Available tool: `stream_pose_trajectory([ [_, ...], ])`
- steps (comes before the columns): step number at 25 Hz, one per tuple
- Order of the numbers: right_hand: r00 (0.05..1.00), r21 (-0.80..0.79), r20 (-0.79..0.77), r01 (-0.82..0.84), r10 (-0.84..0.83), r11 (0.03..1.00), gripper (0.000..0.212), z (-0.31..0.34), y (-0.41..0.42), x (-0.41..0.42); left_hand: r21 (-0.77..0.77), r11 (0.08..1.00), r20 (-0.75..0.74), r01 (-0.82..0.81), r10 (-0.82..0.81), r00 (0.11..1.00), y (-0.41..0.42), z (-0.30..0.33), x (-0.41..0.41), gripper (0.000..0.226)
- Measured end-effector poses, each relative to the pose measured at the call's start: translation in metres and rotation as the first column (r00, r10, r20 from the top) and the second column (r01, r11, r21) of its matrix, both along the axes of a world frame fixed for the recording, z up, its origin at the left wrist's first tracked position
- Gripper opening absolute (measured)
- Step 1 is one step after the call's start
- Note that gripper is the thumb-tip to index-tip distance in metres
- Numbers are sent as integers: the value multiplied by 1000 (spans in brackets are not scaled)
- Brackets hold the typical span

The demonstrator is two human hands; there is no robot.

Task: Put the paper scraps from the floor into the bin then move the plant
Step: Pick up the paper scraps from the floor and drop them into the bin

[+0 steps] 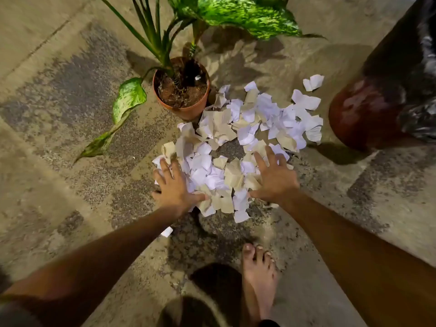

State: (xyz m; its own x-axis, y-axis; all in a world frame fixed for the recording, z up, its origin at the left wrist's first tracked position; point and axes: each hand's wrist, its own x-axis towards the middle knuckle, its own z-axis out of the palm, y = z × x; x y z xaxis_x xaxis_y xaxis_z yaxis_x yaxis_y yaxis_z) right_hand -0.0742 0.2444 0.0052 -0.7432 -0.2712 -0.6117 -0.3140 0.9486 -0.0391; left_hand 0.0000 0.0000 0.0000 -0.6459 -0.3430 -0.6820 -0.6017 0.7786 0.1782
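A heap of white and tan paper scraps (238,138) lies on the concrete floor in front of me. My left hand (174,185) rests flat on the heap's near left edge, fingers spread. My right hand (274,177) lies on its near right edge, fingers also spread. Neither hand holds anything. A plant (226,13) with mottled green leaves grows in a terracotta pot (188,109) that touches the far left side of the heap. The dark red bin (363,114) with a black liner stands at the right, just beyond the scraps.
One loose scrap (167,231) lies near my left forearm. My bare foot (258,277) stands on the floor below the heap. A drooping leaf (122,107) reaches the floor left of the pot. Bare concrete stretches to the left and lower right.
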Motion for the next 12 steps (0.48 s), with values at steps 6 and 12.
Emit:
stream_pose_trajectory([
  [6, 986, -90, -97, -142, 133, 986, 95, -6, 13, -54, -3, 942, -225, 335, -327, 918, 27, -4, -71, 128],
  [12, 954, -31, -130, -277, 271, 960, 50, 9, 16, -65, -116, 785, -240, 608, -617, 750, 61, 1, -115, 78],
])
